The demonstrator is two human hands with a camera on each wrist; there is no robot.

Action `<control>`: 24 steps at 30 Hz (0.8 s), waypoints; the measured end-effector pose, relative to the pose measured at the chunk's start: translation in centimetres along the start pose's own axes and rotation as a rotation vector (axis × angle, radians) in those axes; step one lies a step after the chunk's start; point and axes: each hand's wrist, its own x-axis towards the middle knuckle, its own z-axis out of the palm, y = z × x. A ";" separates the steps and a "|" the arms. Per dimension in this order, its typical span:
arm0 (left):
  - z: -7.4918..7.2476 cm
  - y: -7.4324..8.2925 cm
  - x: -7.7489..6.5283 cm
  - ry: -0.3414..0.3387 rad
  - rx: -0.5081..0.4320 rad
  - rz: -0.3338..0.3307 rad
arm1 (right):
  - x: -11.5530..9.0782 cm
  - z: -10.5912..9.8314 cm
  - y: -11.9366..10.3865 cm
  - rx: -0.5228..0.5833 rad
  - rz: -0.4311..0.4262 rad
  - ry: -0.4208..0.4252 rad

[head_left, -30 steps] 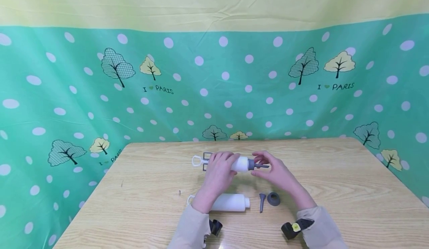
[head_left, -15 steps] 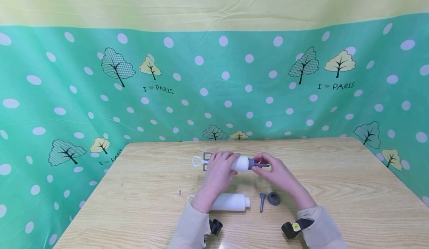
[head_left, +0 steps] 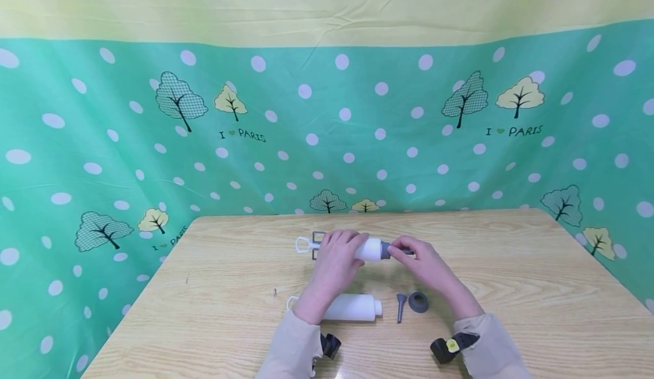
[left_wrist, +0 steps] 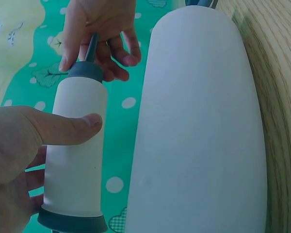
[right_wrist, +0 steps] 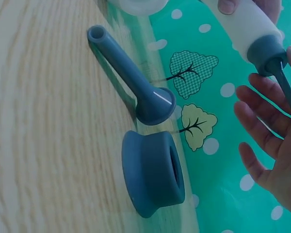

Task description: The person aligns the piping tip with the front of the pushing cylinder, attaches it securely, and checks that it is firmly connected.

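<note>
My left hand grips the white barrel of a syringe-like plunger tube, held level above the table. Its grey flange and white ring handle stick out to the left. At the right end sits a grey cap with a thin grey nozzle pointing out. The thumb and fingers of my right hand are curled about this cap, pinching its rim, with the nozzle running between them. In the left wrist view, my left thumb lies across the barrel.
A second white tube lies nearer on the wooden table, partly behind my left forearm. To its right are a loose grey nozzle and a grey ring-shaped cap. A tiny grey piece lies left. A patterned cloth hangs behind.
My right hand has closed in from around the nozzle, its fingers coming together on the grey cap. My left hand and the plunger tube have stayed almost still.
</note>
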 end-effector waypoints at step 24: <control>0.1 -0.1 -0.1 -0.009 0.000 -0.020 | -0.1 -0.4 0.0 -0.042 -0.179 0.055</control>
